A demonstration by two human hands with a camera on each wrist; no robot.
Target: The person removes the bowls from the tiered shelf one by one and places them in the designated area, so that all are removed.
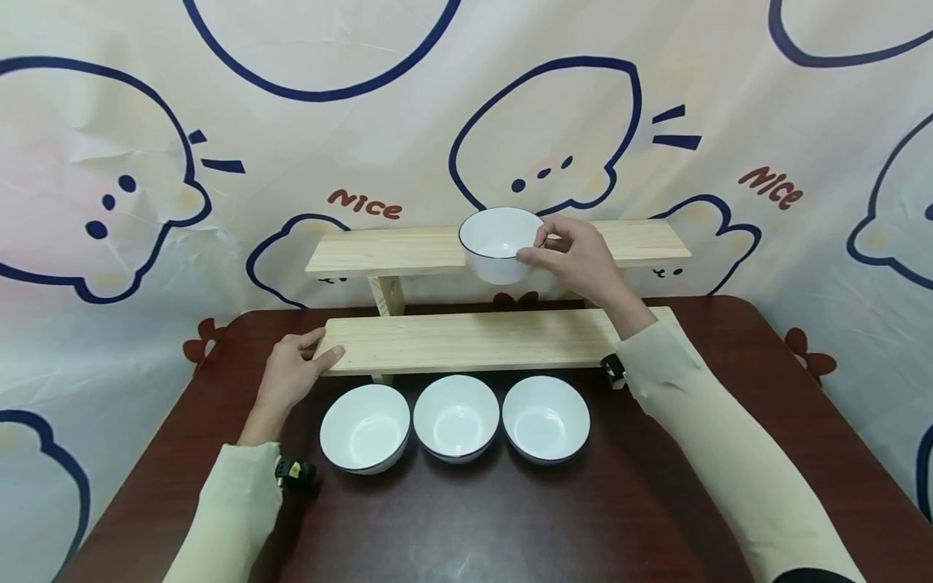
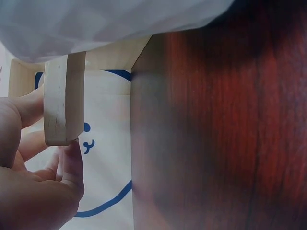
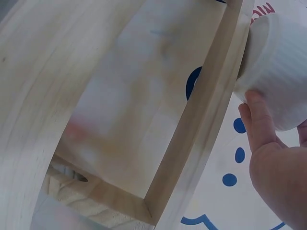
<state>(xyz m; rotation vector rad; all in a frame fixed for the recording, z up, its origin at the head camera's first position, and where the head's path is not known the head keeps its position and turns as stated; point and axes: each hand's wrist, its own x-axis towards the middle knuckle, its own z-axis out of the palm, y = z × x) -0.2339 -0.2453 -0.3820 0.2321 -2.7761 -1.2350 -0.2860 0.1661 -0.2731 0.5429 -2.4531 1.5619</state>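
Note:
My right hand (image 1: 579, 255) pinches the rim of a white bowl (image 1: 492, 255) with a thin dark edge. In the head view that bowl appears upright over the upper board (image 1: 401, 249) of a two-tier wooden shelf; the right wrist view shows the bowl (image 3: 283, 72) from outside, close to a board's edge. With thumb and fingers my left hand (image 1: 291, 368) grips the left end of the lower board (image 1: 466, 344). The left wrist view has the hand (image 2: 43, 163) about the board end (image 2: 62, 105). Part of the bowl's far side and the shelf legs are hidden.
In front of the shelf stand three matching white bowls, left (image 1: 367, 429), middle (image 1: 457, 417) and right (image 1: 547, 419), in a row on the dark red-brown table (image 1: 466, 526). Behind it hangs a pale cloth (image 1: 408, 146) with cartoon drawings.

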